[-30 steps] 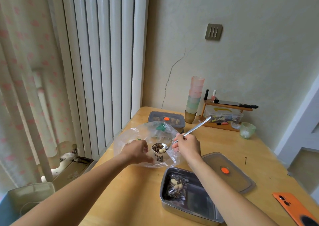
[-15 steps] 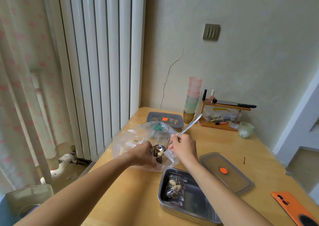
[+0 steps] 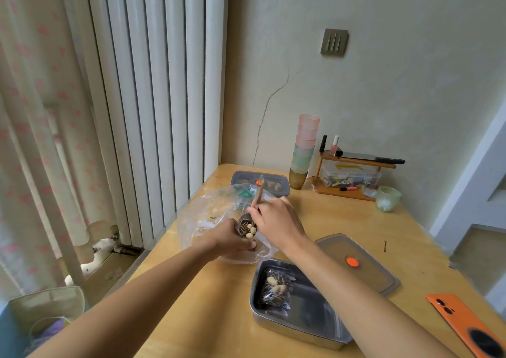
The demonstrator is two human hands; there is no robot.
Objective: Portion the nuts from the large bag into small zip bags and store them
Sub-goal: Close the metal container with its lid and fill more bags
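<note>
A large clear plastic bag [image 3: 208, 215] lies crumpled on the wooden table [image 3: 219, 316]. In front of it my left hand [image 3: 230, 241] grips a small zip bag [image 3: 247, 230] holding seeds and peanuts. My right hand [image 3: 276, 222] holds a metal spoon [image 3: 258, 190], tipped steeply with its bowl at the small bag's mouth. A filled small zip bag [image 3: 276, 292] lies in an open steel container [image 3: 306, 327] near the table's front.
The container's lid [image 3: 364, 267] with an orange dot lies to the right. A closed lidded container [image 3: 273, 184], stacked plastic cups [image 3: 305, 149], a wooden rack [image 3: 353, 177] and a green glass cup [image 3: 387, 199] stand at the back. An orange phone [image 3: 465, 327] lies at the front right.
My right hand has tilted the spoon from a slanted lie to nearly upright, tipping nuts into the small bag. My left hand has closed in around that bag.
</note>
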